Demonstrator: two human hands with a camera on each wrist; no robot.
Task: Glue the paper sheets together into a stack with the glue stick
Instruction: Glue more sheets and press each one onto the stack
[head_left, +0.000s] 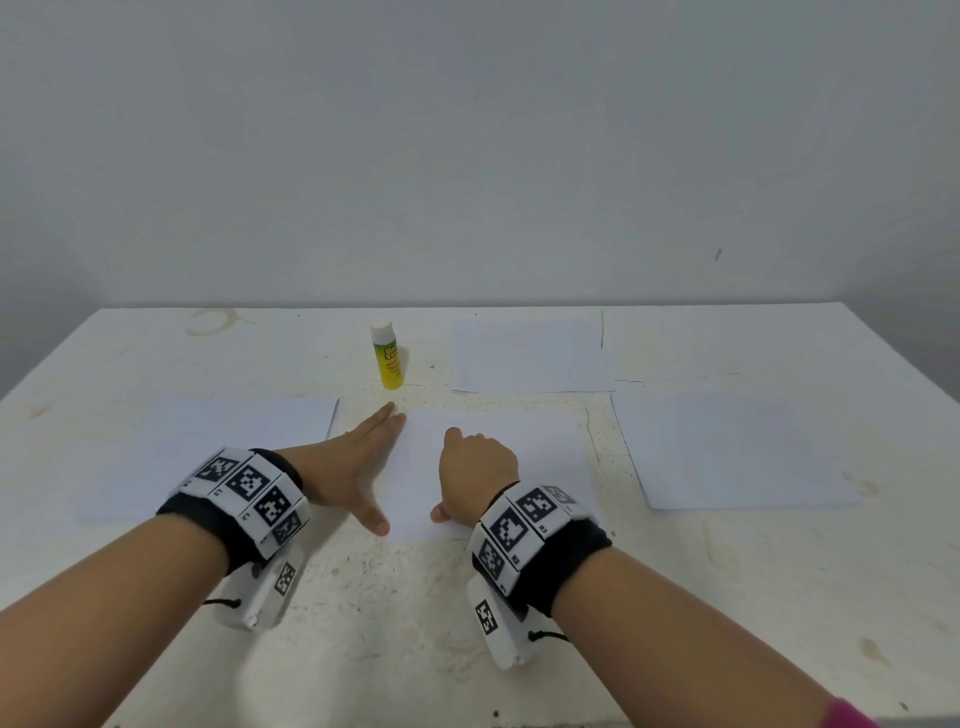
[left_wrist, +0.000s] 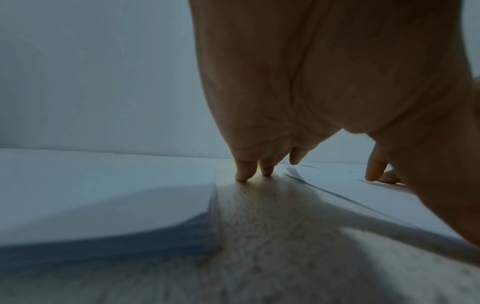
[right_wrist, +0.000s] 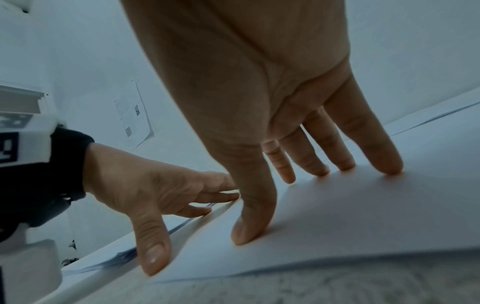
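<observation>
- On the white table (head_left: 519, 597), centre front: one white paper sheet (head_left: 498, 467) lying flat, both hands at it.
- Left hand (head_left: 358, 467): fingers straight and together, laid along the sheet's left edge, thumb spread toward the near corner. The left wrist view shows the fingertips (left_wrist: 242, 174) touching the bare table just beside that edge, which the head view does not settle.
- Right hand (head_left: 475, 467): on the sheet's left part. From the head view its fingers look tucked under; the right wrist view shows them extended and spread, fingertips (right_wrist: 387, 168) and thumb pressing down on the paper, nothing gripped.
- Glue stick (head_left: 387, 357): upright, white cap on, yellow-green label, behind the left hand's fingertips and apart from them. Only a yellow sliver shows behind the fingers in the left wrist view.
- Paper stack, left (head_left: 218, 447): the head view reads it as flat; the left wrist view shows its layered edge (left_wrist: 211, 226) with some thickness.
- Paper sheets, rear right (head_left: 530, 356), beside the glue stick.
- Paper sheets, far right (head_left: 737, 452), well apart from both hands.
- Wrist bands (head_left: 244, 493): black, carrying square black-and-white markers, one on each arm.
</observation>
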